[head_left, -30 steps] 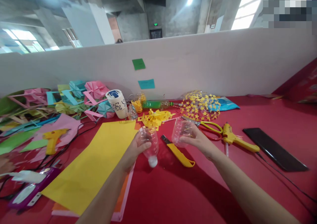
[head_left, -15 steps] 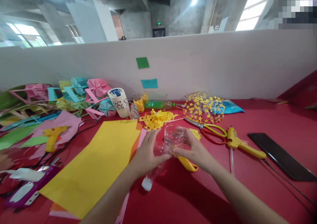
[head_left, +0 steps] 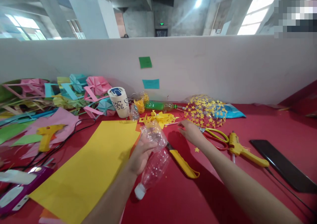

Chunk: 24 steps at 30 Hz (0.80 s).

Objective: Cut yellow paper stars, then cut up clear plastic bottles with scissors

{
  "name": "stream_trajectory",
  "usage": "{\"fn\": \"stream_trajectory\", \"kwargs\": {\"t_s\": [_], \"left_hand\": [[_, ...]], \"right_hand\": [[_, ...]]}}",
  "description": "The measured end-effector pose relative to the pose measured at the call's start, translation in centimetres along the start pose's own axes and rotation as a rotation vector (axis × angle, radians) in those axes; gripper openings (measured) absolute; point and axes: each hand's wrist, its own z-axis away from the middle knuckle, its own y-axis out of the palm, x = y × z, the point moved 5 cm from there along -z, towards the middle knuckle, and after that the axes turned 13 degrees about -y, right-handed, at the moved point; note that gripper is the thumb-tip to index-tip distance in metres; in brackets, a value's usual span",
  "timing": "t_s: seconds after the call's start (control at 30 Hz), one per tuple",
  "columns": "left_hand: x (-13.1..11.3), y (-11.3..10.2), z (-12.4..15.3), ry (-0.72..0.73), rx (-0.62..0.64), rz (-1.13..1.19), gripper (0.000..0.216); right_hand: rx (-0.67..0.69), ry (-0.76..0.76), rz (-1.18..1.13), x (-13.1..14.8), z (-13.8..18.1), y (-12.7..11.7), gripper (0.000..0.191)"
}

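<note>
My left hand (head_left: 141, 154) is closed around a clear plastic bottle piece (head_left: 158, 136), cup-shaped and tilted. Just below it is a clear bottle section (head_left: 155, 169) with a white cap (head_left: 140, 191), pointing toward me; whether the two are joined I cannot tell. My right hand (head_left: 192, 131) hovers apart from the bottle, near the scissors (head_left: 218, 136), fingers loosely bent and parted with nothing visible in them. Between my forearms lies a yellow utility knife (head_left: 184, 164). A small yellow star (head_left: 196, 149) rests below my right wrist.
Yellow paper (head_left: 86, 164) lies on the left. Yellow scraps (head_left: 159, 118), a green bottle (head_left: 155, 105) and a white cup (head_left: 119, 102) stand or lie behind. A yellow glue gun (head_left: 245, 151) and black phone (head_left: 279, 163) are right. Another glue gun (head_left: 47, 136) lies left.
My left hand has taken the clear piece left and tilted it. My right hand has let go and moved slightly away, over where the small star pile showed. The knife is now uncovered.
</note>
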Motion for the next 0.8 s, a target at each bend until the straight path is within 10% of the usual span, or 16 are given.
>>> {"fn": "stream_trajectory", "kwargs": {"t_s": [0.23, 0.47, 0.8], "left_hand": [[-1.2, -5.4, -1.9, 0.286, -0.258, -0.005, 0.070], [0.0, -6.2, -3.5, 0.368, -0.273, -0.053, 0.069], [-0.5, -4.9, -6.4, 0.097, -0.148, 0.077, 0.048]], "right_hand": [[0.129, -0.096, 0.233, -1.4, -3.8, 3.3, 0.022], [0.018, -0.068, 0.209, -1.9, -5.0, 1.5, 0.022], [-0.120, 0.131, 0.024, -1.4, -9.6, 7.7, 0.058]]}}
